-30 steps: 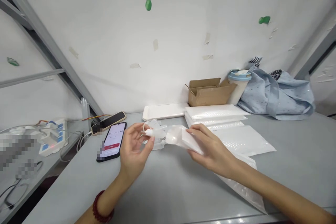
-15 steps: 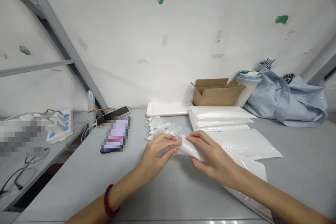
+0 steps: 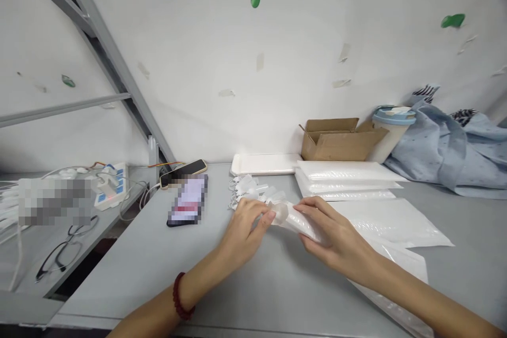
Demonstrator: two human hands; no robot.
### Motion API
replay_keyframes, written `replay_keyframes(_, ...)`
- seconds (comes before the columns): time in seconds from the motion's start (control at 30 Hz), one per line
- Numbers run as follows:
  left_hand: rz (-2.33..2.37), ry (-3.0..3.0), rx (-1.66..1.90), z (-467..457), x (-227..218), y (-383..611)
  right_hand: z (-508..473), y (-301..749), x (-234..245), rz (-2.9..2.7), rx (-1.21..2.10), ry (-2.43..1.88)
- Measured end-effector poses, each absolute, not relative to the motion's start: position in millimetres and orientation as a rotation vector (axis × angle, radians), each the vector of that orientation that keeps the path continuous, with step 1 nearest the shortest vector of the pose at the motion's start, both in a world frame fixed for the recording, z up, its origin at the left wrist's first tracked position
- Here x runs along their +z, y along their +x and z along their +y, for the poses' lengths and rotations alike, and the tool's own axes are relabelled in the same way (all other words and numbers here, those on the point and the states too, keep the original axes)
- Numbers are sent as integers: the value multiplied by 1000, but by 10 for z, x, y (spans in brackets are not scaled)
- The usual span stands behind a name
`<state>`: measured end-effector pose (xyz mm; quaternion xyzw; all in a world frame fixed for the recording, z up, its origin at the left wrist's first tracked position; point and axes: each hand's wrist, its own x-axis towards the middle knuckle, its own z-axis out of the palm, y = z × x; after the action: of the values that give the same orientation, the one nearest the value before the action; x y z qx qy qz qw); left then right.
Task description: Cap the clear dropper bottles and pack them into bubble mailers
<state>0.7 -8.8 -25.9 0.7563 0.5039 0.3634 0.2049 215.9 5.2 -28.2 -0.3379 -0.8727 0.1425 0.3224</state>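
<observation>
A white bubble mailer (image 3: 307,224) is held above the grey table, its mouth facing left and partly open. My right hand (image 3: 340,237) is closed around the mailer's body, thumb below and fingers on top. At the mouth, my left hand (image 3: 247,227) pinches the edge between thumb and fingers. Just behind that hand lies a cluster of small white tags or cases with loops (image 3: 249,187), partly covered by it. More bubble mailers lie on the right: a stack (image 3: 344,170), a flat one (image 3: 400,219) in front, and another (image 3: 407,261) partly under my right forearm.
Along the wall stand a white shallow tray or box (image 3: 267,163), an open cardboard box (image 3: 343,145), a lidded cup (image 3: 390,137) and a light blue cloth bag (image 3: 443,148). Two phones (image 3: 186,203) (image 3: 184,172), a power strip (image 3: 113,190) and glasses (image 3: 61,256) are on the left.
The view has turned slightly left, so everything appears farther right. My left fingers have closed more tightly at the mailer's edge, and more of its open mouth shows. Both hands keep hold.
</observation>
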Motion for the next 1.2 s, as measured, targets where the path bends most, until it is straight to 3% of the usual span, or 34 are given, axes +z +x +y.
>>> replay_keyframes(0.27, 1407, 2240, 1120, -92, -294, 3, 54, 2158, -280, -2277, 329, -869)
replay_keyframes(0.93, 978, 2393, 953, -190, -247, 56, 7, 2144, -243, -2296, 404, -864)
replay_keyframes(1.1, 1302, 2198, 1178, -74, -204, -112, 41, 2182, -218, -2274, 348, -880)
replay_keyframes(1.2, 1576, 2132, 1043, 16, -192, -251, 79, 2219, -191, -2252, 309, -953)
